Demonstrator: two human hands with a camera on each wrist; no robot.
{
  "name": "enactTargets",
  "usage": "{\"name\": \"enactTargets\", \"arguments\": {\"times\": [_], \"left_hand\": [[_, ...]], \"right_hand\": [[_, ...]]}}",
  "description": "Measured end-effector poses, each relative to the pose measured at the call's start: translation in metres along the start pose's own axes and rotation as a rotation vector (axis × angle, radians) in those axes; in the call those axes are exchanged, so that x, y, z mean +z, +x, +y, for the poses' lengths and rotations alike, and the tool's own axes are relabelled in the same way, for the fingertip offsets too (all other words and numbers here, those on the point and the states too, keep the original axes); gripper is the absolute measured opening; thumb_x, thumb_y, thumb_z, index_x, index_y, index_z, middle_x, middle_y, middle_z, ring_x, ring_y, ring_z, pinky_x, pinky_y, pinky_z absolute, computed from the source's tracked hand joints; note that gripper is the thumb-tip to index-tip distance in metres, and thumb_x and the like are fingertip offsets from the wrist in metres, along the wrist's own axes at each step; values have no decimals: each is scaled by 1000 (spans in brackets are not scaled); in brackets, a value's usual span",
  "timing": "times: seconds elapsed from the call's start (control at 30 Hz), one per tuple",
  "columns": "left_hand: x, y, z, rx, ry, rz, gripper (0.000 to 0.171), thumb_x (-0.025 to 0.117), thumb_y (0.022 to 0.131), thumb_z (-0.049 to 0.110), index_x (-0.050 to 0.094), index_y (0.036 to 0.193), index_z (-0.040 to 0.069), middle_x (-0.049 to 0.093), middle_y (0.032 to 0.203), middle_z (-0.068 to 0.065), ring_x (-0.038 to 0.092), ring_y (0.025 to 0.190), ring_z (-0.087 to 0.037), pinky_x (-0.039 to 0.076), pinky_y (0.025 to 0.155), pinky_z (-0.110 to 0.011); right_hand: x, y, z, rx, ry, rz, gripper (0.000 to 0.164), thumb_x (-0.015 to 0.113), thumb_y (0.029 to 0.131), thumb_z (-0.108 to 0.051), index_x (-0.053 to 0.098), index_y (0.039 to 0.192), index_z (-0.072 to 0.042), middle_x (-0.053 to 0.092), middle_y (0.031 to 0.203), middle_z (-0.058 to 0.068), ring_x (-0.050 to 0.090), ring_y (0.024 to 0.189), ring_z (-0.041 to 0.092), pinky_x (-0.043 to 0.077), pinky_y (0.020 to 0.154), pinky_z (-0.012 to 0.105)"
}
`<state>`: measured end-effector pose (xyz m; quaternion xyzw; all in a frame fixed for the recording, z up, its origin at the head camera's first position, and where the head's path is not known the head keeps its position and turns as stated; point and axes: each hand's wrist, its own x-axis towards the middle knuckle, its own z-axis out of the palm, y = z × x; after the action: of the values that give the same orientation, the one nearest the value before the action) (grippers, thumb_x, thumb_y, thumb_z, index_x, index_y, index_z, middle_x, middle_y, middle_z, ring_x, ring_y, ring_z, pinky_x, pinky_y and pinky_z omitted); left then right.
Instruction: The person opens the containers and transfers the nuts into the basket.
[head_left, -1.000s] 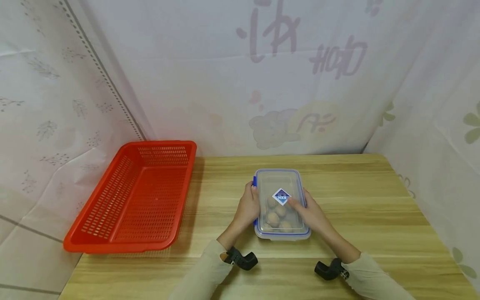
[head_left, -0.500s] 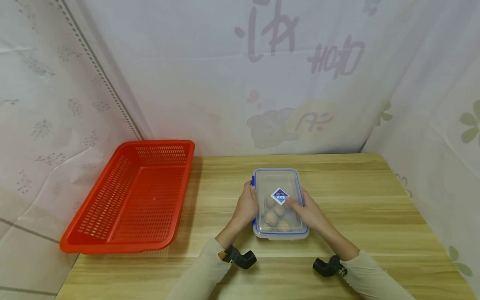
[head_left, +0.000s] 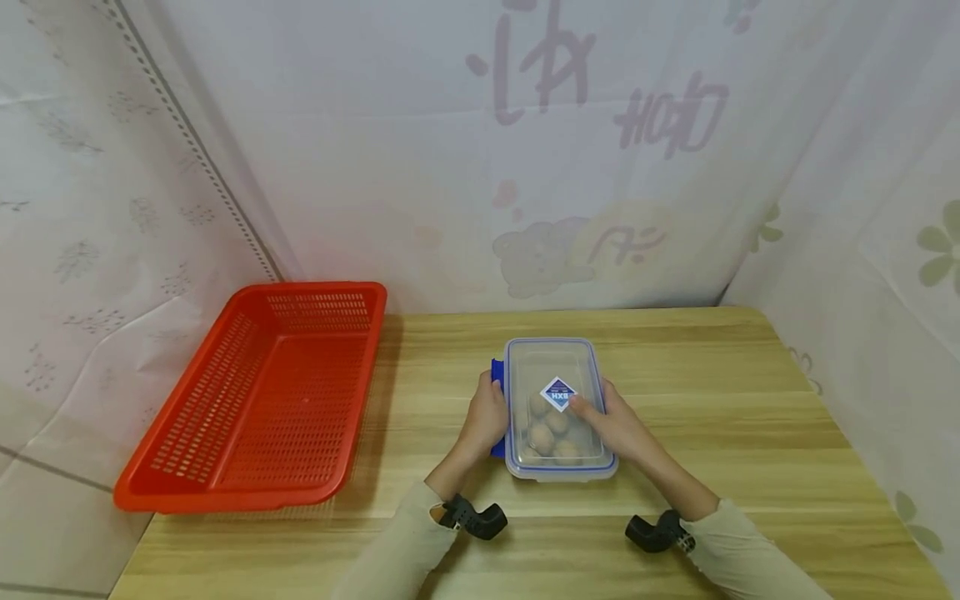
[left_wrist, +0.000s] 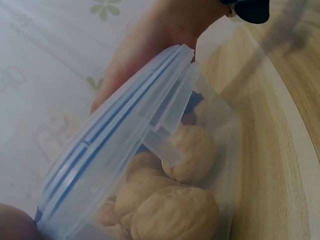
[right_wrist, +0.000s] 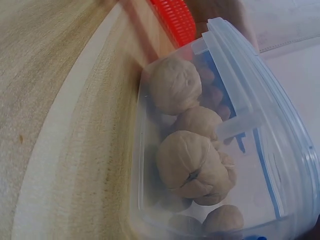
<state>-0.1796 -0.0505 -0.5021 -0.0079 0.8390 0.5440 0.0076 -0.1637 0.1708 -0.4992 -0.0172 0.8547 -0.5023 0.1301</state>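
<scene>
A clear food container (head_left: 534,362) with a blue-sealed lid lies on the wooden table, several walnuts (right_wrist: 185,162) showing through its wall. On its left side a long blue latch (head_left: 498,371) stands out from the lid edge. My left hand (head_left: 483,421) holds this latch, thumb along it; its fingertips appear behind the wall in the right wrist view. My right hand (head_left: 621,425) grips the opposite long side, with the thumb on the lid beside a diamond-shaped sticker (head_left: 557,393). The right fingers are hidden behind the container's side in the head view.
A large red plastic basket (head_left: 358,417) with slotted walls stands at the table's left. Printed curtains (head_left: 420,167) hang behind and along both sides. The wooden tabletop (head_left: 720,400) extends to the right of the container.
The blue latch has swung outward from the container's left side, and my left hand has shifted slightly left with it. My right hand keeps its grip.
</scene>
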Motion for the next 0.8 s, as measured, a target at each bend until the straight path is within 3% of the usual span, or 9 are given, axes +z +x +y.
{"name": "enactTargets", "arguments": {"times": [0.13, 0.37, 0.6, 0.8], "left_hand": [[-2, 1, -1, -27, -45, -31, 36, 29, 111, 9, 42, 139, -10, 57, 130, -32, 56, 122, -43, 47, 101, -58], [-4, 3, -8, -95, -139, -94, 36, 32, 111, 13, 46, 135, -10, 60, 114, -24, 60, 101, -32, 53, 87, -49], [-2, 6, -16, -61, -160, -103, 42, 36, 111, 12, 38, 145, -13, 52, 140, -32, 55, 127, -42, 46, 107, -52], [-5, 8, -16, -41, -92, -100, 39, 42, 109, 10, 47, 141, -12, 61, 130, -30, 63, 113, -37, 51, 100, -50]], "right_hand": [[0, -1, -1, 1, 0, 6, 88, 51, 104, -53, 10, 161, 1, 25, 159, 34, 33, 142, 53, 34, 108, 68], [0, -1, 0, 2, -5, -2, 91, 51, 103, -55, 10, 161, 1, 25, 159, 34, 31, 142, 53, 32, 109, 68], [0, 0, 0, -14, 16, 6, 91, 55, 102, -53, 11, 162, 0, 27, 159, 33, 33, 142, 53, 33, 109, 68], [1, 0, 1, 1, 29, 21, 93, 56, 101, -56, 13, 162, -2, 27, 160, 32, 31, 143, 52, 32, 109, 68]]}}
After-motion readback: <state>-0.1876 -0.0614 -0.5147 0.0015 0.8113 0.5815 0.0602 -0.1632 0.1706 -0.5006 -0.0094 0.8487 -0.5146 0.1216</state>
